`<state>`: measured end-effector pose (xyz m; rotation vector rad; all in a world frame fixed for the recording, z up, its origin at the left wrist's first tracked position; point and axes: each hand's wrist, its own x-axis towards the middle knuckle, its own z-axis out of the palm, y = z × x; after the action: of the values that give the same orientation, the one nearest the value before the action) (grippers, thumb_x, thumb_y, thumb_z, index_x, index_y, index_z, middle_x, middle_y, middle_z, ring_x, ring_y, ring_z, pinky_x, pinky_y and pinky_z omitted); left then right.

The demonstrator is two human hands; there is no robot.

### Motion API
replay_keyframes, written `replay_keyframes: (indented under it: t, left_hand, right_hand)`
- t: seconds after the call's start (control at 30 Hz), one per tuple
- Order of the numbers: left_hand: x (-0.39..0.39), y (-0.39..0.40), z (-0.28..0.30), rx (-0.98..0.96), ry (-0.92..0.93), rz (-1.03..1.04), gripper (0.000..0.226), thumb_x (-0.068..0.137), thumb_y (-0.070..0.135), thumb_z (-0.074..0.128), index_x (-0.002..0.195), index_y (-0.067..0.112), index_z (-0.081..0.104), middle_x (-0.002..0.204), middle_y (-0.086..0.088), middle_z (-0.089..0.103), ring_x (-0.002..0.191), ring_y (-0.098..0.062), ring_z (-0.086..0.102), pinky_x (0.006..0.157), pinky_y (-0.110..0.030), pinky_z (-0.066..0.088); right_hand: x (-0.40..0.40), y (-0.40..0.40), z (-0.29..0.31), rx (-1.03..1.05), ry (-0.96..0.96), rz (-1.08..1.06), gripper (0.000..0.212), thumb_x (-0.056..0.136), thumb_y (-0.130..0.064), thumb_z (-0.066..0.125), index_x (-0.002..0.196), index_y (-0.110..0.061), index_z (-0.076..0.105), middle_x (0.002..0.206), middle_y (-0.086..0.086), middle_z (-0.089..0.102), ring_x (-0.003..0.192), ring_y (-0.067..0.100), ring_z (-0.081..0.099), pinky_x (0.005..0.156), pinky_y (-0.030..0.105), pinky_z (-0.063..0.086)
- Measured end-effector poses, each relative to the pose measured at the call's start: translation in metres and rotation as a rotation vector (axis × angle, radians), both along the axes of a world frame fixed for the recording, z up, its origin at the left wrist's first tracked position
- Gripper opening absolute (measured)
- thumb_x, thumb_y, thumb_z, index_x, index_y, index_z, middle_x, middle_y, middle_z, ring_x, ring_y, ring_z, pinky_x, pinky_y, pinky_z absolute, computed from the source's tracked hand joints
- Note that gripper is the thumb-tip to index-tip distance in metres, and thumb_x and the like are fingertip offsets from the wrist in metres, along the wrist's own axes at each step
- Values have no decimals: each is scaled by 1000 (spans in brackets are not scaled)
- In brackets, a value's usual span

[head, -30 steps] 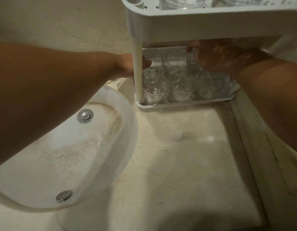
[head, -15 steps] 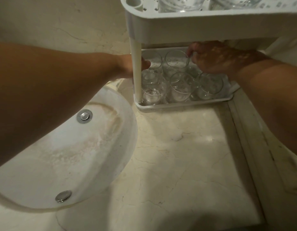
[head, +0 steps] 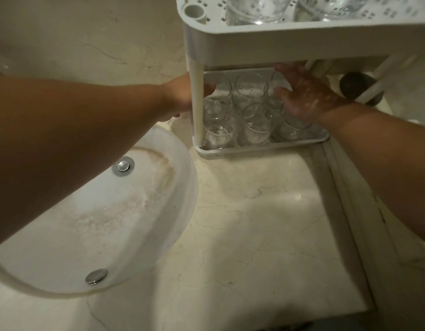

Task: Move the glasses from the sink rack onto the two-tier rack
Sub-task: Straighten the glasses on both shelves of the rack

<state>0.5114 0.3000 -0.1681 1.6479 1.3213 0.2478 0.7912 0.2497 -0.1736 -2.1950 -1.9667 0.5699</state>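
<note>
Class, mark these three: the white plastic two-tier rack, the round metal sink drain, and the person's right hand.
White plastic two-tier rack [head: 290, 48], head view, upper tier's front wall.
Round metal sink drain [head: 123, 165], head view, centre of stopper.
Right hand [head: 306, 96], head view, back of hand.

left grip [head: 182, 96] half hidden, right grip [head: 306, 96] spread

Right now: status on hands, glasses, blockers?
Left hand at the rack post, grip hidden. Right hand open among lower-tier glasses. Upper tier also holds glasses, overhangs the reach.
</note>
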Motion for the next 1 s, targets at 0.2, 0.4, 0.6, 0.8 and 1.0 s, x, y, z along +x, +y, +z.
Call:
replay_keyframes:
  t: [0.2, 0.4, 0.6, 0.8, 1.0]
  left_hand:
    - [-7, -4, 14, 115, -92, 61, 46, 93, 35, 53, 130, 7, 54, 116, -18, 61, 96, -17, 60, 79, -24, 48]
    - [-21, -23, 27, 192, -59, 87, 52, 92, 53, 51, 136, 24, 54, 118, 3, 66, 109, -15, 61, 99, -36, 48]
    - [-39, -45, 55, 349, 8, 23, 44, 95, 48, 53, 132, 24, 57, 128, 0, 61, 114, -14, 58, 89, -28, 44]
    - [-61, -80, 81, 432, -14, -25, 39, 98, 34, 53, 132, 17, 58, 136, -3, 58, 128, -16, 50, 105, -31, 39]
    - [-79, -100, 120, 393, -105, 23, 47, 95, 39, 53, 140, 27, 47, 142, -1, 52, 121, -27, 56, 101, -37, 43]
  right_hand:
    - [-6, -16, 7, 177, 73, -74, 57, 94, -49, 47, 147, -31, 35, 157, -1, 29, 141, 25, 32, 114, 35, 27]
    - [-26, -44, 22, 176, 44, -128, 59, 91, -54, 49, 146, -35, 36, 158, -2, 27, 144, 23, 29, 118, 39, 24]
    - [-61, -89, 49, 119, -22, -146, 64, 88, -61, 46, 146, -36, 34, 161, 2, 24, 144, 27, 27, 116, 48, 26]
    - [-92, -132, 86, 133, 91, -150, 61, 90, -56, 52, 145, -31, 41, 156, 7, 34, 145, 29, 27, 115, 52, 27]
    - [-111, -176, 123, 155, 148, -158, 53, 90, -53, 54, 140, -45, 40, 163, 0, 14, 150, 27, -1, 119, 56, 11]
